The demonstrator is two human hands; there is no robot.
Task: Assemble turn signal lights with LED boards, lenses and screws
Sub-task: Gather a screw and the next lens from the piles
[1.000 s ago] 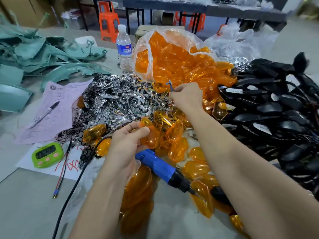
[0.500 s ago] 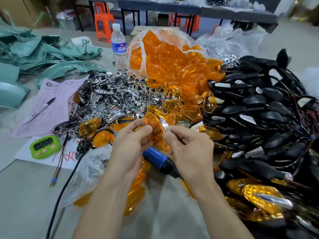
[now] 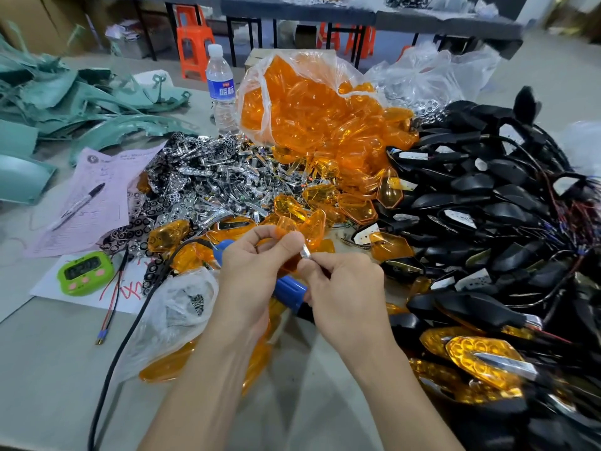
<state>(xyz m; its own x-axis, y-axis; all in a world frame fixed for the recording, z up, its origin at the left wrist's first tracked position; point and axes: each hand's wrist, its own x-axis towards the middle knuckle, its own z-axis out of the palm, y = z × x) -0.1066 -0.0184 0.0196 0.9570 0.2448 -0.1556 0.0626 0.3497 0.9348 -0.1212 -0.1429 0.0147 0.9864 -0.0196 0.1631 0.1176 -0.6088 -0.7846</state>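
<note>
My left hand (image 3: 250, 271) grips an amber lens (image 3: 286, 227) at the middle of the table. My right hand (image 3: 341, 288) pinches a small chrome reflector strip (image 3: 305, 252) and holds it against that lens. Under both hands lies a blue electric screwdriver (image 3: 289, 289) with a black cable. Behind them spreads a pile of chrome reflector pieces (image 3: 208, 190). A clear bag of amber lenses (image 3: 312, 105) stands further back. Black housings with wires (image 3: 487, 203) are heaped on the right. Finished amber lights (image 3: 478, 353) lie at the lower right.
A small plastic bag of screws (image 3: 187, 304) sits left of my hands. A green timer (image 3: 85, 271), a pink sheet with a pen (image 3: 81, 203), a water bottle (image 3: 221, 89) and teal plastic panels (image 3: 65, 102) occupy the left side.
My right hand came back from the reflector pile with a chrome strip and now presses it to the lens in my left hand. Both hands moved slightly lower and closer together.
</note>
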